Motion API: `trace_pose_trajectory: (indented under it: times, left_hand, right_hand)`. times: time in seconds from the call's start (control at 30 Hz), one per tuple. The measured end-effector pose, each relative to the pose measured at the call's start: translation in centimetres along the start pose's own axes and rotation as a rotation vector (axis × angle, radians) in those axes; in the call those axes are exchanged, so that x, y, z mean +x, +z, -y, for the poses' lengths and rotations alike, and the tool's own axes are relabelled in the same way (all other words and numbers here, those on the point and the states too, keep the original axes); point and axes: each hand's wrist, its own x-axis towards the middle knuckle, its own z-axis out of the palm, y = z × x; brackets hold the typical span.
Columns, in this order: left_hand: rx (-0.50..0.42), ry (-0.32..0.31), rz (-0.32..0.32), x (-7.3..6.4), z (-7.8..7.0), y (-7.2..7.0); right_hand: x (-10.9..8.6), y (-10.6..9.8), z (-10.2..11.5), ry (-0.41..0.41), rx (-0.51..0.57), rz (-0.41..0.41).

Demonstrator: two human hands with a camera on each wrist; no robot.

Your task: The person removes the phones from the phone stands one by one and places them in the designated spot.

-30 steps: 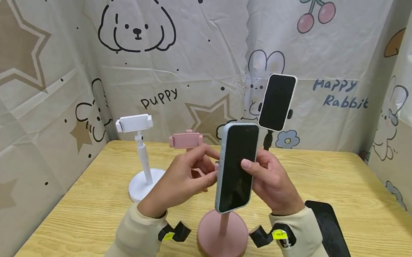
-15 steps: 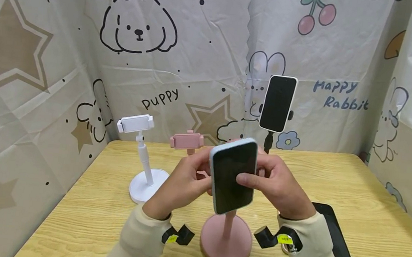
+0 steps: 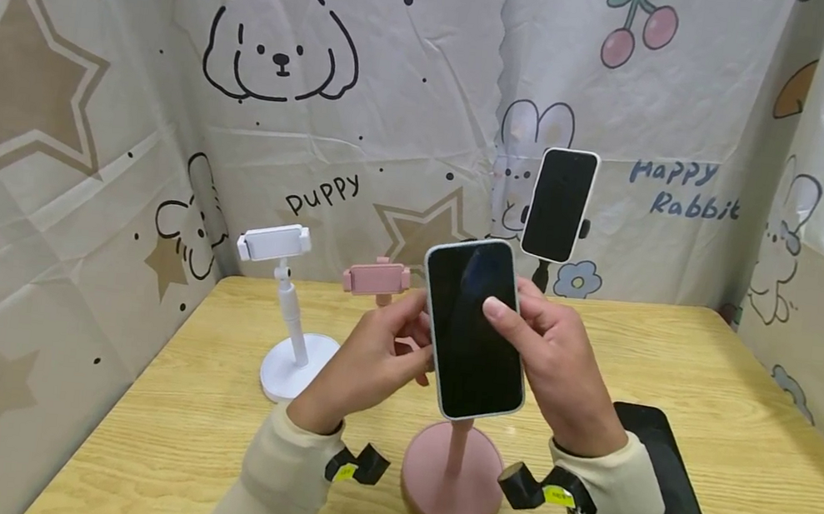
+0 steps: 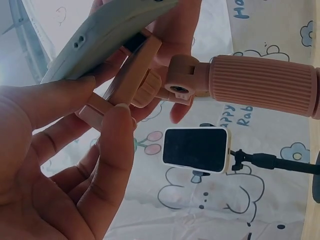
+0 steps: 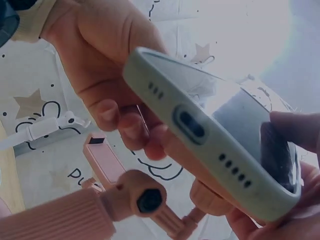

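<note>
In the head view, a phone point(image 3: 458, 354) in a pale blue case stands near-upright, slightly tilted, with its dark screen facing me. My right hand point(image 3: 576, 379) grips it from the right, thumb on the screen and fingers behind. Behind the phone is the pink clamp point(image 4: 131, 72) of a phone stand point(image 3: 452, 483), with a round knob at its back. My left hand point(image 3: 363, 365) pinches the clamp's edge piece between thumb and finger, close to the phone's left edge, as the left wrist view shows. The phone's bottom port point(image 5: 191, 125) shows in the right wrist view.
A white stand point(image 3: 292, 320) and a smaller-looking pink stand point(image 3: 377, 278) are behind at the left. At the back right, a black stand holds a white-cased phone point(image 3: 561, 206). A black phone point(image 3: 662, 463) lies on the wooden table point(image 3: 167, 432) beside my right forearm.
The phone first dipped and leaned back, then rose upright again, now turned so its screen faces me more squarely. The right thumb has moved up the screen. The left hand stays at the clamp.
</note>
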Motion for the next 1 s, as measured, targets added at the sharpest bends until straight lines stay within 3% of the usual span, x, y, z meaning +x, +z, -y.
trace_pose_trajectory:
  times: [0.4, 0.6, 0.83, 1.0]
  left_hand:
    - [0.014, 0.003, 0.044, 0.1, -0.1, 0.1]
    - [0.052, 0.005, 0.040, 0.1, -0.1, 0.3]
    - [0.214, 0.081, -0.054, 0.3, -0.1, 1.1]
    - [0.329, 0.152, -0.126, 0.4, -0.1, 1.5]
  right_hand:
    - [-0.6, -0.2, 0.9, 0.006, 0.094, -0.084]
    - [-0.8, -0.8, 1.0, 0.017, 0.087, -0.102]
    - [-0.9, -1.3, 1.2, 0.039, 0.102, -0.044]
    - [-1.2, -1.7, 1.1, 0.056, 0.129, -0.045]
